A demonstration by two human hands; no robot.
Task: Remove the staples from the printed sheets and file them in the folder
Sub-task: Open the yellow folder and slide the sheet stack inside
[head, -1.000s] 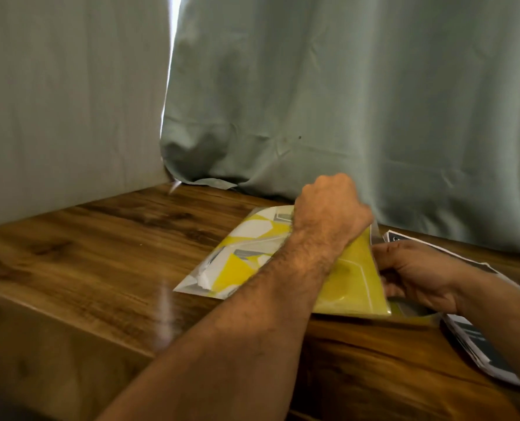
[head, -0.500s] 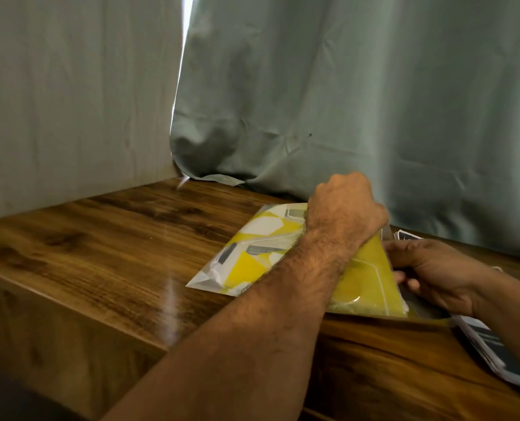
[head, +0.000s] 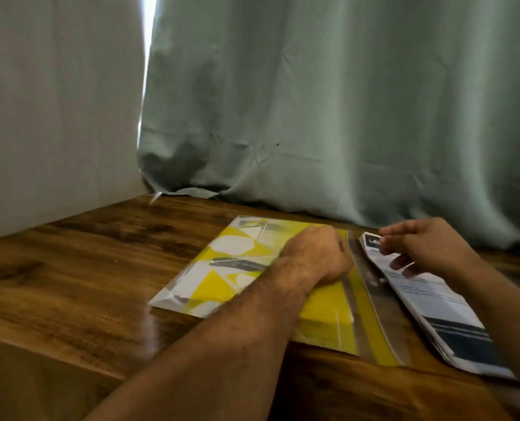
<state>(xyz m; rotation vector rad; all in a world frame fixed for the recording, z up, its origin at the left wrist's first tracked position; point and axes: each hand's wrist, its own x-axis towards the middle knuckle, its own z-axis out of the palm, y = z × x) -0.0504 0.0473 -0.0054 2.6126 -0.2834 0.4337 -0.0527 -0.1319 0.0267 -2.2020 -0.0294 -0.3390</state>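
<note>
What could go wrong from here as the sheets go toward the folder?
The right hand pinches only the far corner of the printed sheets, so loose pages may fan out or slip. The folder lies near the table edge under the left hand; a push might slide it off.

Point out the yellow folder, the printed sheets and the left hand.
yellow folder (head: 222, 268): head view, on its patterned front cover.
printed sheets (head: 434, 302): head view, on the white middle of the top page.
left hand (head: 316, 256): head view, on the back of the hand.
</note>
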